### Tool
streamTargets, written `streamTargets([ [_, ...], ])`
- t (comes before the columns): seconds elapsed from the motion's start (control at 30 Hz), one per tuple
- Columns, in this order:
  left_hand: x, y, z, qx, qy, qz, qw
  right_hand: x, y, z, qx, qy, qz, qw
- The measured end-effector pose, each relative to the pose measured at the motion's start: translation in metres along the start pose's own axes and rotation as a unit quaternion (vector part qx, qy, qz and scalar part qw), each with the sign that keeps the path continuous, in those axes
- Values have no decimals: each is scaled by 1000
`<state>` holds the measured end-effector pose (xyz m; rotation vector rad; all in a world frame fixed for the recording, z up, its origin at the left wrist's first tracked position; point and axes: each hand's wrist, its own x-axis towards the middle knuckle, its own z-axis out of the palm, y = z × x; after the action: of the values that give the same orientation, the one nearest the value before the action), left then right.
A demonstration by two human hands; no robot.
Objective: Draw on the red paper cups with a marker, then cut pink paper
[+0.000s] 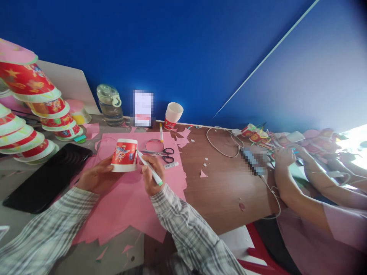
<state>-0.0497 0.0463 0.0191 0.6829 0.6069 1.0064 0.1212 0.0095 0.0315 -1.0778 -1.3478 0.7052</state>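
Note:
Over a large pink paper sheet, my left hand grips a red and white paper cup, which is turned upside down. In my right hand is a white marker with a green end, its tip at the cup's right side. Behind that hand lie scissors with black handles. The marker's cap cannot be made out for certain; it is a small white printed piece beside the scissors. A yellow and white marker lies farther back.
Stacked paper cups rise at the left, by a black phone. A water bottle, a lit screen and more cups stand along the blue wall. Pink scraps and a white cable lie rightward, near another person's hands.

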Motion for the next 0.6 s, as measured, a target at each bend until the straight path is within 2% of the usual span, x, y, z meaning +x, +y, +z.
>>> streamTargets([
  [0.27, -2, 0, -1, -29, 0, -7, 1000, 1, 0, 1, 8, 20, -26, 999],
  [0.6, -4, 0, -3, -56, -25, 3, 998, -1, -4, -2, 7, -13, -5, 1000],
])
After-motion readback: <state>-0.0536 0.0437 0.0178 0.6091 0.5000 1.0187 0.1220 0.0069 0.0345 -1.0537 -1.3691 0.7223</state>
